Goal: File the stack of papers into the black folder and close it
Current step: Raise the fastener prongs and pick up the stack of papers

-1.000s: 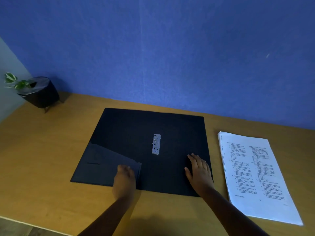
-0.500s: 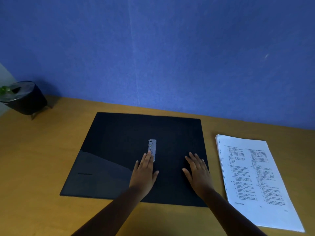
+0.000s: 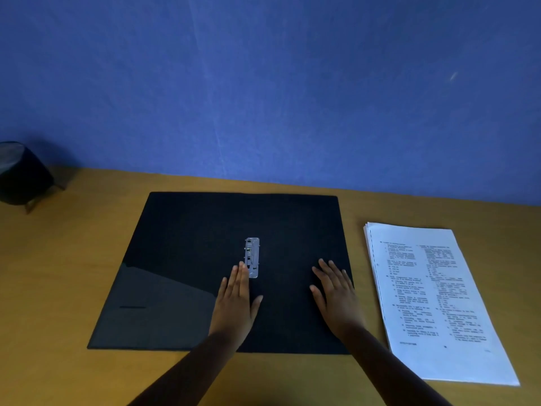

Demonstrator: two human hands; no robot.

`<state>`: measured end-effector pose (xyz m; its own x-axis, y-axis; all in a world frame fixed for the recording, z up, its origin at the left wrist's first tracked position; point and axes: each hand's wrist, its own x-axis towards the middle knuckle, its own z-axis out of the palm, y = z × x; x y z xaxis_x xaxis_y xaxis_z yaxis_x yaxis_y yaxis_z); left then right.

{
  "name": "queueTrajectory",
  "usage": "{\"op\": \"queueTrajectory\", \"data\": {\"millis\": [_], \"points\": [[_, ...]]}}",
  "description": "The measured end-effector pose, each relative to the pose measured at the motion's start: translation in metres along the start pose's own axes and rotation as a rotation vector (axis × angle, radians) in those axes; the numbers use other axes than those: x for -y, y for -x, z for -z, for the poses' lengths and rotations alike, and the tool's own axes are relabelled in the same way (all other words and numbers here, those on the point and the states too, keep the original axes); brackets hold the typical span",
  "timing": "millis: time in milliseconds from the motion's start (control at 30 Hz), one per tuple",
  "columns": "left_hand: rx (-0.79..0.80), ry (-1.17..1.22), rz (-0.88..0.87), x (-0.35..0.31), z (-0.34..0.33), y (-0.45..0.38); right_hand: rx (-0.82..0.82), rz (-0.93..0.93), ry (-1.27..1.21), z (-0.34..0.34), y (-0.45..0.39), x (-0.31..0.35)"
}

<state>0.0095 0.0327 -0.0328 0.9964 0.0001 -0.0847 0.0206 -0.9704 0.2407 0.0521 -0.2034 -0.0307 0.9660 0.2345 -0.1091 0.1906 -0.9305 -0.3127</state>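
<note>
On the wooden worktop (image 3: 58,273) in front of you, the black folder (image 3: 205,230) lies fully open and flat, with its metal clip (image 3: 252,256) in the middle. Your left hand (image 3: 235,303) rests flat on the folder, palm down, and its grip holds nothing: the fingers are straight and close together, the thumb stands out to the side. The fingertips (image 3: 243,266) are touching or just beside the lower end of the clip; you cannot tell which one. Your right hand (image 3: 336,294) also lies flat on the right half of the folder, near its right edge, the fingers slightly spread, and it holds nothing. The stack of papers (image 3: 433,297) lies on the worktop just to the right of the folder, apart from both hands. A black pot (image 3: 20,174) stands at the far left, near the blue wall (image 3: 263,83).
</note>
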Motion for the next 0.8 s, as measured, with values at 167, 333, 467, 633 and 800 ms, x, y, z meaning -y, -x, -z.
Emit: {"op": "queueTrajectory", "data": {"millis": [167, 333, 467, 633, 800], "points": [[-0.009, 0.040, 0.007, -0.001, 0.003, 0.000, 0.002, -0.006, 0.015, 0.000, 0.000, 0.001], [0.015, -0.005, 0.012, 0.001, 0.002, -0.001, 0.004, -0.011, 0.034, -0.003, 0.000, -0.001], [0.031, -0.014, 0.008, 0.002, 0.005, -0.001, -0.004, -0.009, 0.045, -0.004, -0.001, -0.001], [0.034, -0.025, 0.012, 0.003, 0.008, 0.000, -0.006, -0.008, 0.048, -0.003, 0.000, 0.000], [0.023, -0.027, 0.018, 0.002, 0.010, 0.000, 0.002, -0.006, 0.035, -0.003, -0.001, 0.000]]}}
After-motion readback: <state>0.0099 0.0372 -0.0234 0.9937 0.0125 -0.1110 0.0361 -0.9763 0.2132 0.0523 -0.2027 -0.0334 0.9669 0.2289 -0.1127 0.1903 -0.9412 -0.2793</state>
